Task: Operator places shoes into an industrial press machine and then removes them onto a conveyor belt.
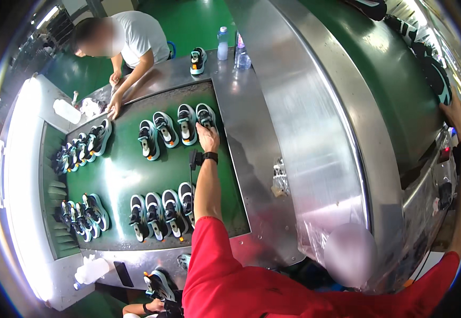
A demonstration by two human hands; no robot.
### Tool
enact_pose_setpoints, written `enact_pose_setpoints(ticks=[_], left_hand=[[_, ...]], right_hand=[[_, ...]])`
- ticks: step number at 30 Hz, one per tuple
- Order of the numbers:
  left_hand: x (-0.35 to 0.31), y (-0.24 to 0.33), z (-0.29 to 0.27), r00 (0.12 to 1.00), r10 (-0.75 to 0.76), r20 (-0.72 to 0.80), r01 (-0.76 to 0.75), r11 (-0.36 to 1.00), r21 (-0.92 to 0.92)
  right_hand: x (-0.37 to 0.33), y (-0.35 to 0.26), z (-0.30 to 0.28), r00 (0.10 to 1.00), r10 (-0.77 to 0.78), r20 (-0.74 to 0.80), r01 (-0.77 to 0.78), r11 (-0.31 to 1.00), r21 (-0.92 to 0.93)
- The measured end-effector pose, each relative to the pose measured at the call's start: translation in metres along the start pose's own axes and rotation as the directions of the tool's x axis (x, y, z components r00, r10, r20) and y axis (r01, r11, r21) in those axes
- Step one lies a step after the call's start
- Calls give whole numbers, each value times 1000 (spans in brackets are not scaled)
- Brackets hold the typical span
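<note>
My left hand (208, 139) is closed on the heel end of a black, white and mint sneaker (205, 113). That sneaker stands at the right end of a row on the green belt, close to a neighbouring sneaker (187, 125). Far to the right, my right hand (454, 115) grips the end of a dark sneaker with a mint sole (436, 79), at the outer edge of a second green belt (368, 79). Its fingers are partly hidden by the shoe. Black bands circle both wrists.
More sneakers (156, 214) stand in rows on the near belt (121, 172), some beside a lit white tunnel (47, 212). Opposite, a co-worker (140, 40) reaches toward a sneaker (100, 137). Another person's hand (155, 306) is below. Two bottles (223, 43) stand on the metal ledge.
</note>
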State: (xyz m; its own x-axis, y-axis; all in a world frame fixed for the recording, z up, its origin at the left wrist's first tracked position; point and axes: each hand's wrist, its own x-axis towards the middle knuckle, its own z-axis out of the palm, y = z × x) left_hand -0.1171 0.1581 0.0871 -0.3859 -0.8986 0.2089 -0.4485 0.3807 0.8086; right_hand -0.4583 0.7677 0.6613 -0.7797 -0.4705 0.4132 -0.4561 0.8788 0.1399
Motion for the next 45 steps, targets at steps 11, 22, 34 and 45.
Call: enact_pose_setpoints(ticks=[11, 22, 34, 45], left_hand=[[-333, 121, -164, 232, 210, 950, 864, 404, -300], [-466, 497, -256, 295, 888, 354, 719, 38, -694], [-766, 505, -337, -582, 675, 453, 681, 710, -182], [-1124, 477, -332, -970, 191, 153, 74, 825, -560]], right_hand=[[-78, -114, -71, 953, -81, -293, 48, 992, -116], [-428, -184, -213, 783, -7, -622, -33, 998, -53], [-839, -121, -275, 283, 958, -33, -163, 82, 983], [-1120, -133, -314, -572, 778, -261, -296, 101, 950]])
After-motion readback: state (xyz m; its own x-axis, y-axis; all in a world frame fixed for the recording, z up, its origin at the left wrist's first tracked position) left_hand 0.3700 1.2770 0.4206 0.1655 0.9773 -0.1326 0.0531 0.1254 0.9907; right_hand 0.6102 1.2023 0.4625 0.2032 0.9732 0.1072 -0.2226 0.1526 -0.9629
